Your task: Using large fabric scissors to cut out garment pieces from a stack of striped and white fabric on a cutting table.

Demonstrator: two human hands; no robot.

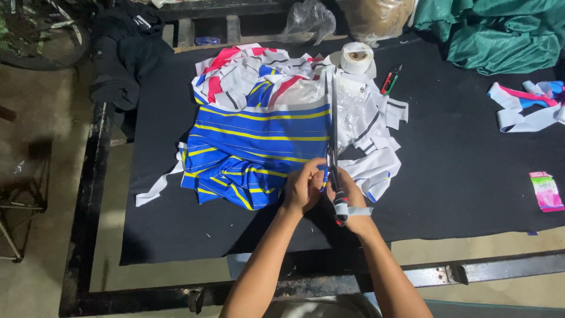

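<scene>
A blue cloth with yellow stripes (259, 147) lies on a black table cover (459, 153), on top of a heap of white, red and blue cloth pieces (247, 73). My right hand (347, 197) grips the handles of long scissors (332, 118), whose blades point away from me along the blue cloth's right edge. My left hand (303, 185) pinches the near right corner of the blue cloth, right beside the scissors. White cut strips (374, 162) lie to the right of the blades.
A roll of white tape (357, 58) and small red-and-green snips (389, 80) lie at the back. Green cloth (500, 32) is piled far right, with white and pink strips (529, 106) and a pink packet (546, 191). Black garments (120, 56) hang at the left edge.
</scene>
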